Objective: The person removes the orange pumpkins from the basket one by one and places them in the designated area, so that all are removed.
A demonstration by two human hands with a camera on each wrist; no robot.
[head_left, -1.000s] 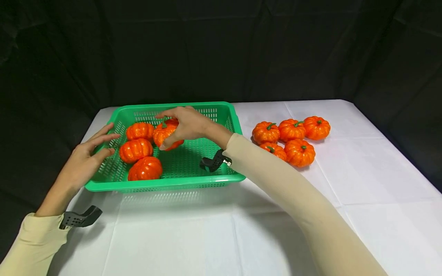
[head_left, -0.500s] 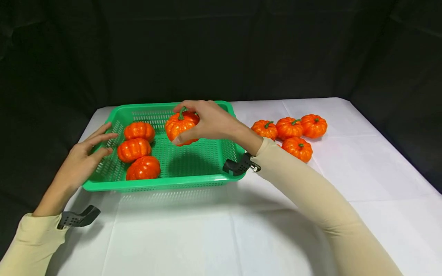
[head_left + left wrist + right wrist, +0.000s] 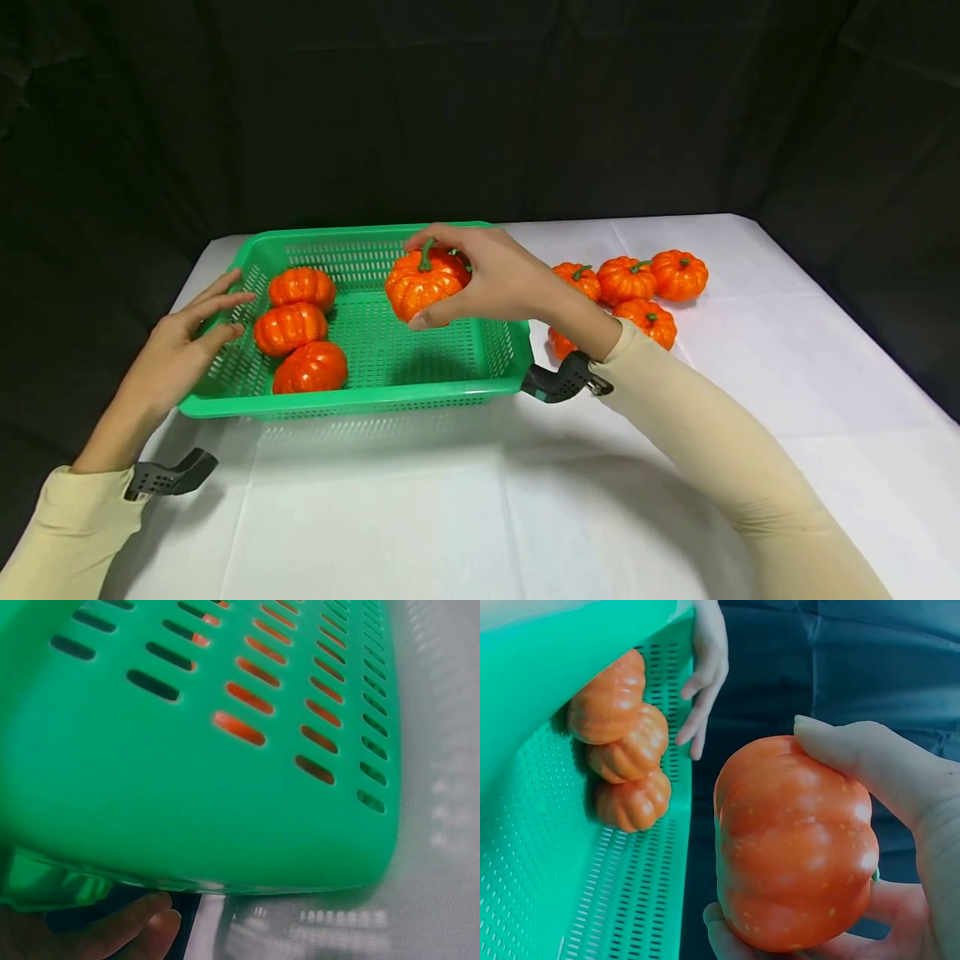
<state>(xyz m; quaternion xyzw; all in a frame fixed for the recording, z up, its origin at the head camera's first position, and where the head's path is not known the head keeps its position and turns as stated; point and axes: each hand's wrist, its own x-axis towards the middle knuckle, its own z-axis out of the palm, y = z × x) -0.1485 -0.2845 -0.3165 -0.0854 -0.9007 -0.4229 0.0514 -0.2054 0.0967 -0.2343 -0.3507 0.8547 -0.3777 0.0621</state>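
Observation:
My right hand [image 3: 498, 275] grips a small orange pumpkin [image 3: 418, 287] with a green stem, thumb on the near side and fingers behind. The pumpkin is raised over the right half of a green slotted basket [image 3: 352, 401]; its ribbed underside faces the right wrist camera. Inside the basket, three more pumpkins stand in a row along the left: a back one [image 3: 302, 287], a middle one [image 3: 291, 328] and a front one [image 3: 311, 367]. At the basket's left rim, my left hand [image 3: 176, 350] has its fingers extended; the left wrist view shows its fingertips [image 3: 154, 930] by the basket wall.
On the white tablecloth [image 3: 375, 517], right of the basket, sits a cluster of several pumpkins [image 3: 626, 281], partly covered by my right forearm. A black cloth [image 3: 480, 108] hangs behind the table. Each wrist wears a black camera mount [image 3: 172, 475].
My right hand has lifted the pumpkin from beside the other three and carried it rightward above the basket. The left hand has stayed at the rim.

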